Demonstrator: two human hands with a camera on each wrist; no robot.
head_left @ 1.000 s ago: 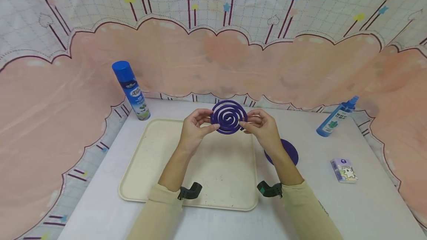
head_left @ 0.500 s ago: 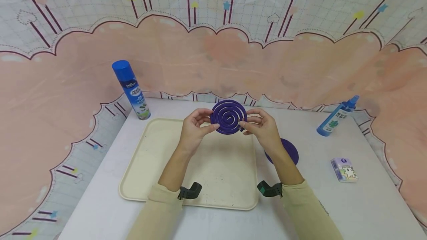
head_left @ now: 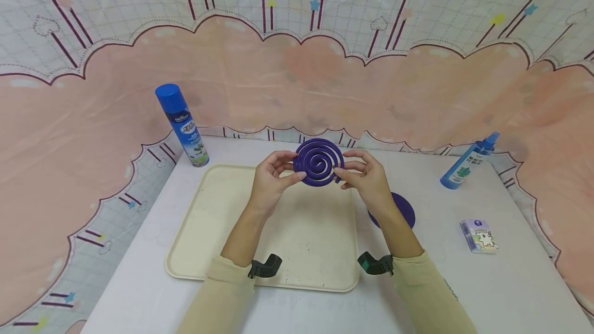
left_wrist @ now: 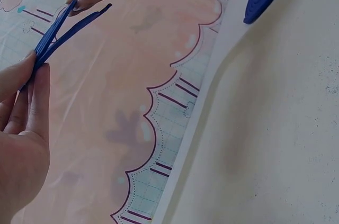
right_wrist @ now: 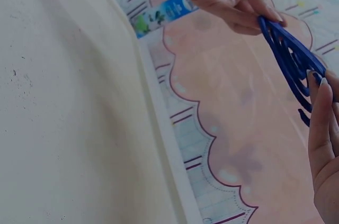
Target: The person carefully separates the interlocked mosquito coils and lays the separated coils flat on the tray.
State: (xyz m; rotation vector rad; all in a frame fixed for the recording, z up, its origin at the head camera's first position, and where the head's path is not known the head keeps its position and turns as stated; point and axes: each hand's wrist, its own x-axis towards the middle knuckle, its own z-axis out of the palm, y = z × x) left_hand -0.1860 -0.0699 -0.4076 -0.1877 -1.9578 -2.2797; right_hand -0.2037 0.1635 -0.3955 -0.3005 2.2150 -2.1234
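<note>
A dark blue-purple mosquito coil (head_left: pixel 318 164) is held up above the far part of the cream tray (head_left: pixel 223 251). My left hand (head_left: pixel 269 179) pinches its left edge between thumb and fingers. On the opposite edge my right hand (head_left: pixel 366 179) does the same. Seen nearly edge-on in the left wrist view, the coil (left_wrist: pixel 47 38) has two strips spreading apart from the left fingertips. Gaps show between the rings in the right wrist view, where one loose end hangs below the coil (right_wrist: pixel 288 62). A second coil (head_left: pixel 405 211) lies on the table, partly hidden by my right forearm.
A blue spray can (head_left: pixel 185 130) stands at the back left of the white table (head_left: pixel 417 293). Toward the right are a blue spray bottle (head_left: pixel 466 166) and a small purple-and-white box (head_left: pixel 479 237). A patterned cloth backdrop (head_left: pixel 278 86) rises behind the table.
Both hands keep their grip in nearly the same place. The gaps between the coil's rings narrowed half a second ago and look slightly wider again now.
</note>
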